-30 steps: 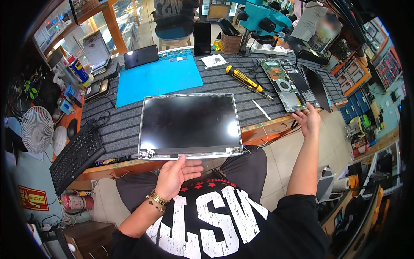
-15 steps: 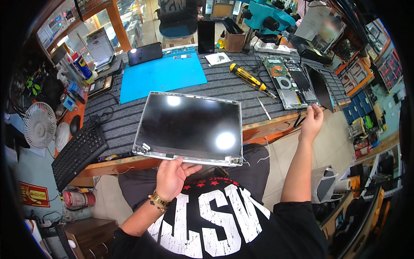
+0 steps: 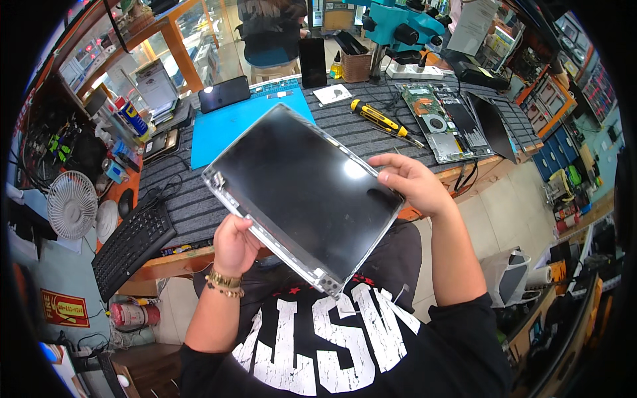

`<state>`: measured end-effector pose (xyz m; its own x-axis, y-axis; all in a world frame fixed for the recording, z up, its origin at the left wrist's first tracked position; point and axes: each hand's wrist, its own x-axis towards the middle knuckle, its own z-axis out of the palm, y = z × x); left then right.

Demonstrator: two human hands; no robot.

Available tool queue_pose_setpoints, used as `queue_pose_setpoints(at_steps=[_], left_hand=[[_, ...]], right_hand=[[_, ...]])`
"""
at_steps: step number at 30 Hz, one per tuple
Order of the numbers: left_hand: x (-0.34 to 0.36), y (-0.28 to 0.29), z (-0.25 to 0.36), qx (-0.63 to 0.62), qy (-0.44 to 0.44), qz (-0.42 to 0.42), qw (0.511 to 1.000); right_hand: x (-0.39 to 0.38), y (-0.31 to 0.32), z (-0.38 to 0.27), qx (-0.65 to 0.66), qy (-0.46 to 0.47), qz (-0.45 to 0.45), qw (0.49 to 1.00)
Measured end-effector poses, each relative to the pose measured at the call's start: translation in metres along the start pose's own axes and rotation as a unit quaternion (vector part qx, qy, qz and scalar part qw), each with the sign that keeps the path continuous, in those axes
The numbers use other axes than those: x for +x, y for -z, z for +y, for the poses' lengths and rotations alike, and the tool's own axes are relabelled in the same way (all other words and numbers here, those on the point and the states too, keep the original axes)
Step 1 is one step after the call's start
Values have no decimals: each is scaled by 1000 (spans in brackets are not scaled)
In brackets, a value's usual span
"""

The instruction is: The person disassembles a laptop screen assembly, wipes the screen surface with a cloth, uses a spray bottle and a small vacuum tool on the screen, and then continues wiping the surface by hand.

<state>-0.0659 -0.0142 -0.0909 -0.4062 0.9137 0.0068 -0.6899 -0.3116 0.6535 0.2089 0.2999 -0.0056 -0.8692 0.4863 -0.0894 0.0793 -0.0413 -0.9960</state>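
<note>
Black screen (image 3: 302, 192) – 2 hands (image 3: 237, 245) at edges (white-lettered shirt (image 3: 312, 361) below)

We see a long workbench (image 3: 192, 209) with grey ribbed matting and an orange-brown wooden edge (image 3: 179, 263) above a pale beige tiled floor (image 3: 494, 189). Behind, an orange-brown wooden frame (image 3: 179, 56) holds clear glass panes (image 3: 202, 43); far right, blurred, stands what seems a pale blue-green wall (image 3: 602, 178).

I see the left hand (image 3: 235, 245) and right hand (image 3: 419, 186) holding a laptop screen (image 3: 302, 189), a yellow screwdriver (image 3: 378, 116) beyond the right.
</note>
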Motion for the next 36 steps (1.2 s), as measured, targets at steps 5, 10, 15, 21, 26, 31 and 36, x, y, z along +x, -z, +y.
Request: queue_pose_setpoints(at_steps=[5, 10, 15, 21, 26, 31, 36], left_hand=[[29, -13, 16, -13, 51, -37, 998], [58, -33, -6, 91, 27, 172, 981], [81, -48, -25, 80, -21, 198, 977], [113, -44, -42, 133, -38, 218, 966], [123, -51, -38, 145, -35, 242, 959], [119, -57, -37, 9, -79, 130, 988], [106, -85, -29, 31, -136, 90, 986]], right_hand=[[6, -27, -5, -51, -47, 5, 998], [6, -32, -17, -245, 33, 82, 966], [-7, -62, -74, -296, 97, 90, 946], [-9, -81, -134, -458, 149, 54, 875], [-13, -119, -176, -497, 123, -3, 859], [-32, -164, -173, -540, 274, -50, 795], [-36, -186, -177, -550, 264, -56, 791]])
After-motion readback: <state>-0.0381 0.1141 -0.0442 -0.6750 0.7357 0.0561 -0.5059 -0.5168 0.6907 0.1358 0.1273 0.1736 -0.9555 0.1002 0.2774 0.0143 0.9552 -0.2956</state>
